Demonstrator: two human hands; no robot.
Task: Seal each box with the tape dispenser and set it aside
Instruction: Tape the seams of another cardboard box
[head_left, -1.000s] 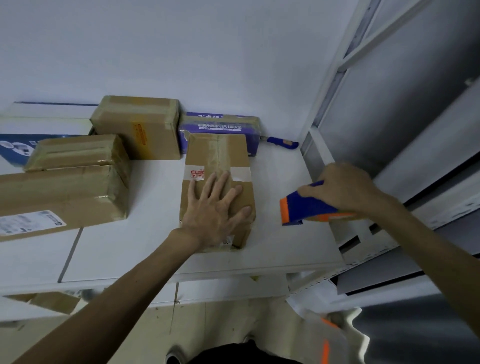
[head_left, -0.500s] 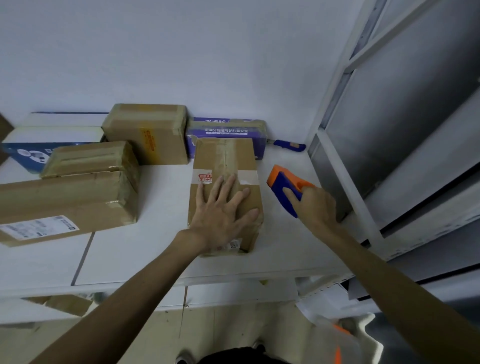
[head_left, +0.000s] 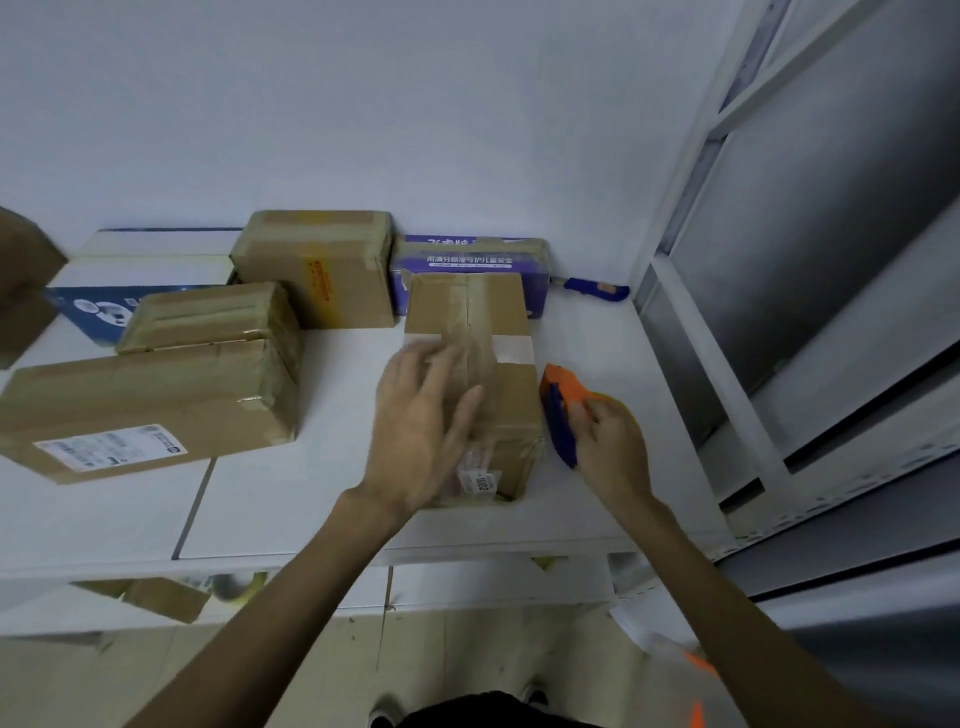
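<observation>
A long brown cardboard box (head_left: 498, 332) lies lengthwise on the white table (head_left: 291, 509), taped along its top seam. My left hand (head_left: 421, 431) lies flat on the near left part of its top, fingers spread and blurred. Just right of the box, the orange and blue tape dispenser (head_left: 561, 410) rests on the table against the box's side. My right hand (head_left: 613, 447) grips its rear end.
Taped cardboard boxes stand to the left (head_left: 150, 410), (head_left: 208, 317) and at the back (head_left: 322, 265). A purple printed box (head_left: 467, 257) sits behind the long box. A blue-handled knife (head_left: 592, 288) lies by the wall. A metal shelf frame (head_left: 727, 364) borders the right side.
My right hand brought the tape dispenser from the right down to the table beside the box. My left hand shifted slightly to the left on the box top.
</observation>
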